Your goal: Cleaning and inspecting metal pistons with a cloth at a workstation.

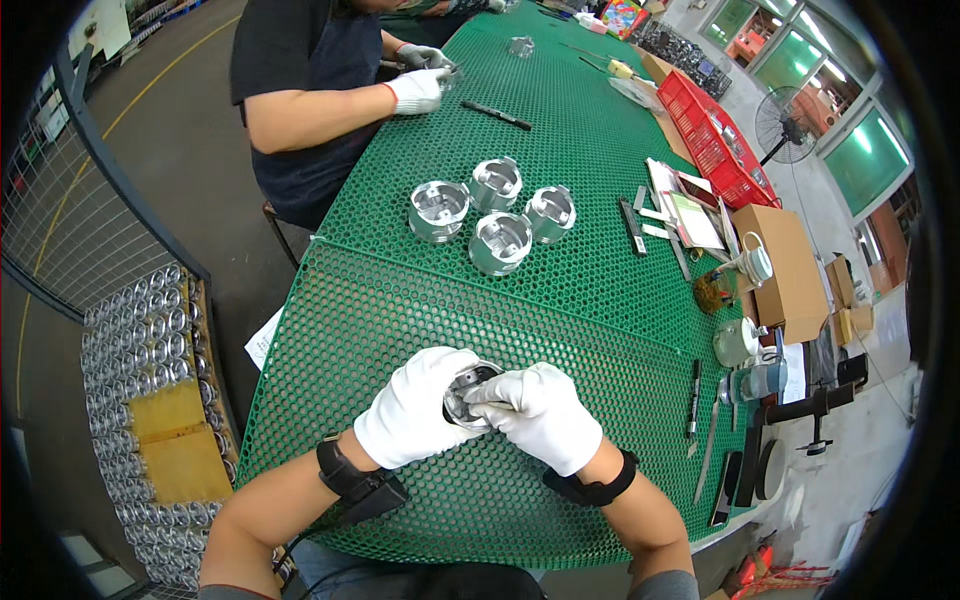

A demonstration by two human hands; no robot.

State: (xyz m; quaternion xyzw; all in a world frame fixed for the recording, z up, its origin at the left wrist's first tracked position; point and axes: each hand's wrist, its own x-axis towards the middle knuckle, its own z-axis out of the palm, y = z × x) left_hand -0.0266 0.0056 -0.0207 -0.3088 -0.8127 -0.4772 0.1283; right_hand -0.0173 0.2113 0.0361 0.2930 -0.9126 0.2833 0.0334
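My left hand (418, 405), in a white glove, is wrapped round a silver metal piston (462, 392), its hollow side facing up. My right hand (545, 412), gloved too, has its fingers pinched together inside the piston's hollow. Whatever those fingertips may hold is hidden. Beyond my hands, a small group of similar pistons stands on the green mesh mat: a left piston (438, 210), a far piston (496, 184), a right piston (551, 213) and a near piston (500, 243).
A co-worker's gloved hand (420, 90) works at the far left edge. On the mat lie a black marker (496, 115) and another marker (694, 398). Jars (736, 342), papers (690, 205) and a red crate (715, 135) line the right side. Stacked pistons (150, 330) fill a pallet at left.
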